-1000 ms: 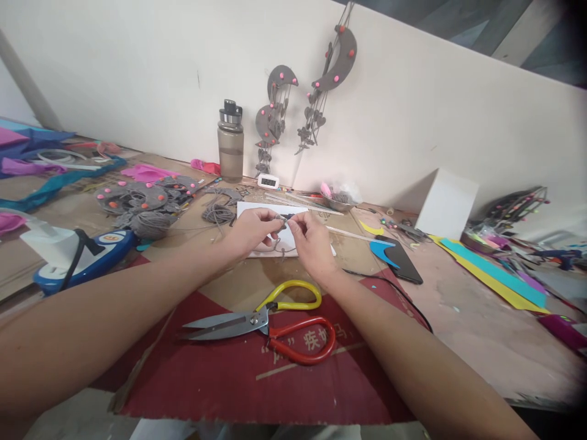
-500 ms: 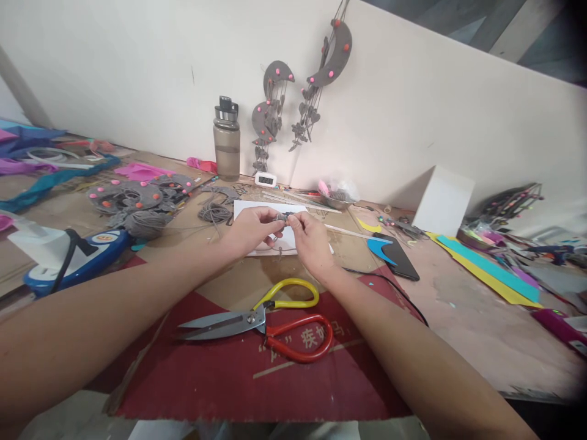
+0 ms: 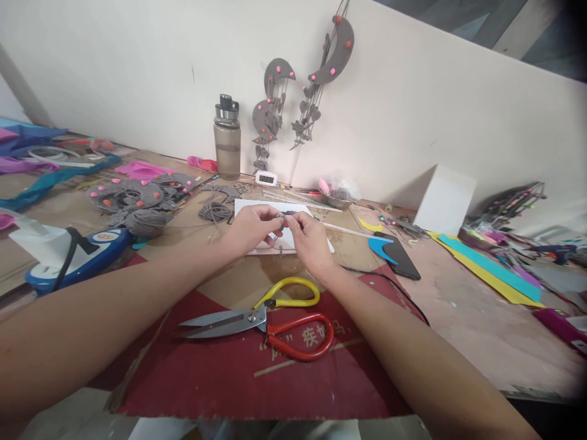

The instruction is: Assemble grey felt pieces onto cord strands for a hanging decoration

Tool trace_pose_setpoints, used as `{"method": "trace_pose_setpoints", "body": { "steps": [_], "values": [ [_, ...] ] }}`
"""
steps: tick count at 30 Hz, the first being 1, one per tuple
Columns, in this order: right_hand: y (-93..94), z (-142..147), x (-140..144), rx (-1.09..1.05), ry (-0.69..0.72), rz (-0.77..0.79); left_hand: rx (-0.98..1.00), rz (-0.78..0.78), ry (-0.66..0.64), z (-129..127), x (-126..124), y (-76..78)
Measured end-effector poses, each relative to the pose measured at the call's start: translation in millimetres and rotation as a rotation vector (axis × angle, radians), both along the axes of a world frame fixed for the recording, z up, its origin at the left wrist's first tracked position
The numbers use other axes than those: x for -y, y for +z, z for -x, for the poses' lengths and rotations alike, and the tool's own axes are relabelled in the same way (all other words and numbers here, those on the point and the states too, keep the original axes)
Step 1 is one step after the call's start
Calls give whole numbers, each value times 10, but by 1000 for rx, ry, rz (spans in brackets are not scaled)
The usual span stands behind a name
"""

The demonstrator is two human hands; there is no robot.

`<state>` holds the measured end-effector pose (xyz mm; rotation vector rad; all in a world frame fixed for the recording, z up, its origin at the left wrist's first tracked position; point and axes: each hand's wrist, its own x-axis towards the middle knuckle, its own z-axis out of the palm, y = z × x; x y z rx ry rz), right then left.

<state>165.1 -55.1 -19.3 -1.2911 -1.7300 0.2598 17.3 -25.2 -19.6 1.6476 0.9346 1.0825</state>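
My left hand [image 3: 254, 227] and my right hand [image 3: 312, 239] meet at the middle of the table, fingertips nearly touching. Between them they pinch a small grey piece [image 3: 282, 215], mostly covered by the fingers, so its exact shape is hidden. A thin grey yarn strand [image 3: 274, 247] loops below the hands. Underneath lies a white sheet [image 3: 242, 209], with something dark on it just behind the fingertips. Nearer to me, scissors [image 3: 253, 316] with one yellow and one red handle rest on red cardboard [image 3: 206, 379], blades pointing left and slightly apart.
Left of the hands are a grey yarn bundle [image 3: 215, 211], grey crescents with pink dots [image 3: 128, 194] and a blue power strip [image 3: 107, 244]. A water bottle [image 3: 227, 146] and small clock [image 3: 266, 178] stand behind. On the right lie a phone [image 3: 403, 260] and coloured strips [image 3: 490, 266].
Both hands stay in nearly the same place, still pinching the grey piece, with a slight shift of the fingers. The whole view has moved very slightly.
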Motion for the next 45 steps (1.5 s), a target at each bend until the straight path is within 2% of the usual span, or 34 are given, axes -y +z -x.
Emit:
{"method": "trace_pose_setpoints", "body": {
  "steps": [7,14,18,21,24,27,34,40,45],
  "values": [
    [57,19,53,-19,47,19,38,34,77,-1,17,49],
    [36,18,40,24,-19,-40,-10,18,63,10,9,20],
    [27,-7,0,11,-30,-3,-77,-6,51,14,4,35],
    [40,-54,-48,-91,-22,63,-118,-13,-20,25,10,82],
    [53,-111,-95,-174,-9,126,-94,43,-129,33,1,102],
    [44,-150,-127,-197,5,157,-42,96,-161,29,-21,84],
    [6,-132,-134,-189,-9,165,35,116,-130,13,-18,69],
    [16,-57,-92,-127,-15,164,-129,59,-46,25,-35,56],
    [-32,-47,-100,-164,85,212,-128,119,-3,12,-37,52]
  ]
}}
